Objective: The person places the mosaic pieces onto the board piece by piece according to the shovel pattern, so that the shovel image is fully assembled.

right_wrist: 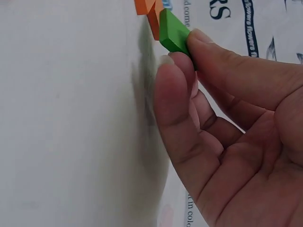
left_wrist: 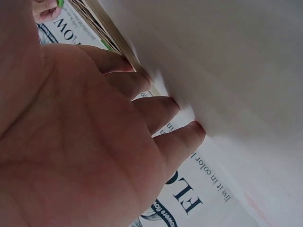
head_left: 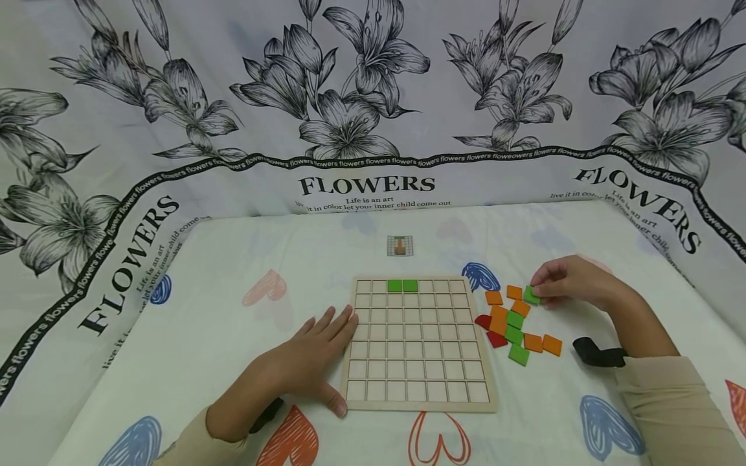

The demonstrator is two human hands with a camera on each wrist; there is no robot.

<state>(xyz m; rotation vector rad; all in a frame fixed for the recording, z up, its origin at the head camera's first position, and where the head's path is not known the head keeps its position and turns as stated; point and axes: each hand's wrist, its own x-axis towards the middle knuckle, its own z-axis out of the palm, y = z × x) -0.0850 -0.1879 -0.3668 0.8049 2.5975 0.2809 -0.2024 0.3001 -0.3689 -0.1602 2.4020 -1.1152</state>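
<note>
A wooden grid board (head_left: 419, 407) lies flat on the cloth, two green square tiles (head_left: 403, 285) side by side in its top row. Along the board's left edge rests my left hand (head_left: 309, 356), fingers spread and thumb near the lower left corner; the left wrist view shows its fingertips (left_wrist: 142, 85) right at the board's side. My right hand (head_left: 574, 281) pinches a green tile (right_wrist: 174, 32) between thumb and fingers, at the upper right of the loose tiles. Its other fingers are curled in the right wrist view.
Loose orange tiles (head_left: 533, 342), green tiles (head_left: 517, 354) and red pieces (head_left: 497, 340) lie scattered right of the board, some overlapping. A small picture card (head_left: 399, 246) lies beyond the board. Flower-printed fabric (head_left: 367, 97) hangs behind the heart-printed cloth (head_left: 303, 246).
</note>
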